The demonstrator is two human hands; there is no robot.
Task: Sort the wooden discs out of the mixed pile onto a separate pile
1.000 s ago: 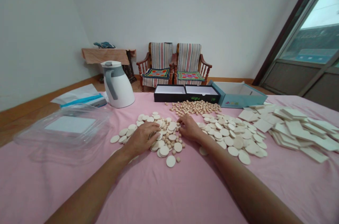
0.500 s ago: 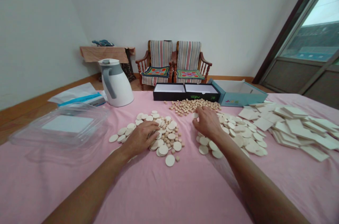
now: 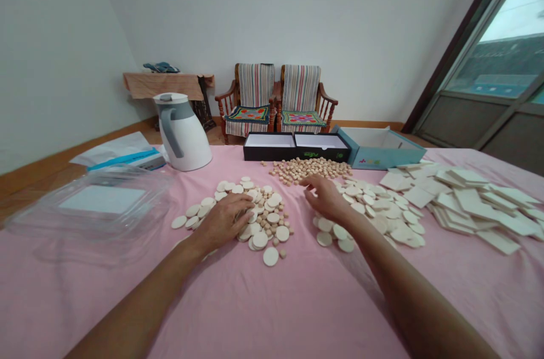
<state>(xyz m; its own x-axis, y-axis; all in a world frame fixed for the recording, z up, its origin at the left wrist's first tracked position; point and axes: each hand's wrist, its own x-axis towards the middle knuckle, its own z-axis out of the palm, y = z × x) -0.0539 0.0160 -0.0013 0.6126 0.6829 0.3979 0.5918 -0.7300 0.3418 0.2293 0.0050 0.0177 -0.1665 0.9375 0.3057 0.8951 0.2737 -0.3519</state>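
Note:
My left hand (image 3: 224, 221) rests on a mixed pile of pale wooden discs (image 3: 260, 240) and small wooden cubes (image 3: 283, 254), its fingers loosely bent over the left part of the heap. No held piece shows in it, though its palm side is hidden. My right hand (image 3: 326, 199) hovers at the left edge of a second heap of wooden discs (image 3: 380, 209). Thumb and forefinger are apart, with nothing visible between them. Just beyond its fingertips lies a heap of small wooden cubes (image 3: 312, 168).
Square wooden tiles (image 3: 480, 200) are heaped at the right. A black divided box (image 3: 272, 153) and a blue box (image 3: 382, 155) line the back. To the left stand a white jug (image 3: 187, 138), a clear plastic container (image 3: 97, 206) and a blue-and-white packet (image 3: 127, 158).
My right hand has shifted slightly left, its forefinger stretched out more. The pale disc at its fingertips no longer shows. My left hand stays on the mixed pile. The view has turned slightly.

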